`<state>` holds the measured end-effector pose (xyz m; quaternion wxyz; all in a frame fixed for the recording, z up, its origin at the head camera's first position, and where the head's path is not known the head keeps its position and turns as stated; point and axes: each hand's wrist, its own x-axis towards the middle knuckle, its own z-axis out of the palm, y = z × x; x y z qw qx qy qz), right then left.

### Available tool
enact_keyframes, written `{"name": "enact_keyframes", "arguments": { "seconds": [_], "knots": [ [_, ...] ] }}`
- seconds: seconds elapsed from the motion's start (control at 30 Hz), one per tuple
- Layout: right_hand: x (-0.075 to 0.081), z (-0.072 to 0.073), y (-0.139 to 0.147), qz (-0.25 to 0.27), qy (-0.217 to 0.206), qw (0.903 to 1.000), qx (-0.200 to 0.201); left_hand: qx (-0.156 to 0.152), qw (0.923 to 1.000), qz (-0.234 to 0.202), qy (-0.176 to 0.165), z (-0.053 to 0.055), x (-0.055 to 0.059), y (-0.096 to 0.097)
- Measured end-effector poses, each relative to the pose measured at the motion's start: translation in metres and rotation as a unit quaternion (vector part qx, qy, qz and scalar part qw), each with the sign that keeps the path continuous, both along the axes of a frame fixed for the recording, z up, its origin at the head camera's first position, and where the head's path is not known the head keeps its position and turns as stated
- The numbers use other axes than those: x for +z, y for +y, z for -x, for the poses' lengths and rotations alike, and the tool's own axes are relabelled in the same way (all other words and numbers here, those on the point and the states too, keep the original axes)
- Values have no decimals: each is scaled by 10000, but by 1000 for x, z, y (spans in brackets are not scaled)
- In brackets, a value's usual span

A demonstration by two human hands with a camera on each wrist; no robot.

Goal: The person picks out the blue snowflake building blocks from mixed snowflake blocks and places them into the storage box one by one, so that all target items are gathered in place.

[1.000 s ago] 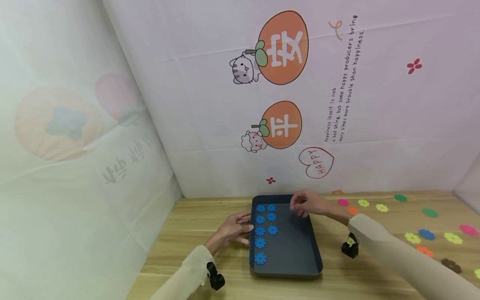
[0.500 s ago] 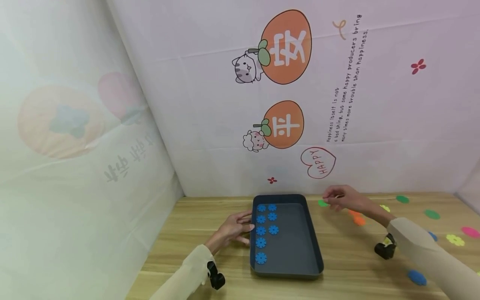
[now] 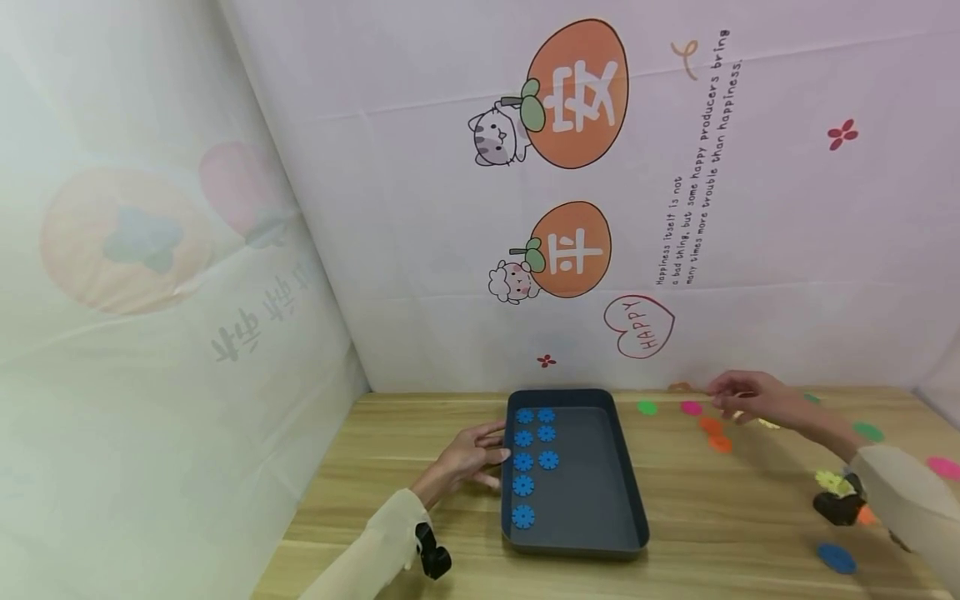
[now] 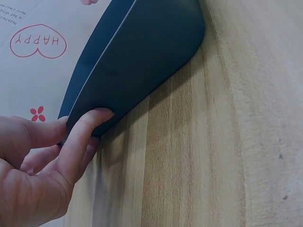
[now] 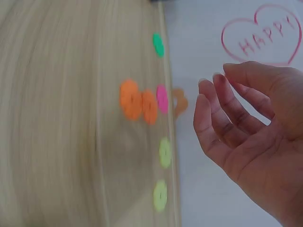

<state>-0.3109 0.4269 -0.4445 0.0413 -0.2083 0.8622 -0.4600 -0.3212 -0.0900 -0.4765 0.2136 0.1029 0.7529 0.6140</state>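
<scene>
A dark grey baking tray (image 3: 592, 475) lies lengthwise on the wooden table. Inside it, blue notched discs (image 3: 522, 485) form a longer column along the left wall and a shorter column beside it. My left hand (image 3: 468, 457) holds the tray's left side; in the left wrist view the thumb is at the rim and the fingers (image 4: 78, 142) lie against the outer wall. Well right of the tray, my right hand (image 3: 761, 400) hovers over the back of the table. Its fingers (image 5: 220, 104) are loosely bent, with nothing between them in the right wrist view.
Green (image 3: 647, 407), pink (image 3: 691, 407) and orange discs (image 3: 720, 443) lie right of the tray. A blue disc (image 3: 836, 558) is near the front right, a yellow one (image 3: 831, 481) by the right wrist. A printed white sheet (image 3: 435, 333) stands behind the table.
My right hand has moved from over the tray's back right corner out to the right, above the loose discs. The left hand stays at the tray, and the blue discs have not moved.
</scene>
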Motion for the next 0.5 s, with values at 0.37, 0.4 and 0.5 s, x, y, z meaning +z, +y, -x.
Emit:
{"name": "enact_keyframes", "arguments": {
  "seconds": [0.37, 0.4, 0.5],
  "knots": [
    [-15, -18, 72, -117, -4, 9997, 234, 25, 10000, -6, -50, 0, 0, 0],
    [-16, -21, 79, -191, -44, 9995, 243, 25, 10000, -16, -38, 0, 0, 0],
    [-19, -31, 101, -453, -204, 9981, 371, 35, 10000, -48, -48, 1, 0, 0]
  ]
}}
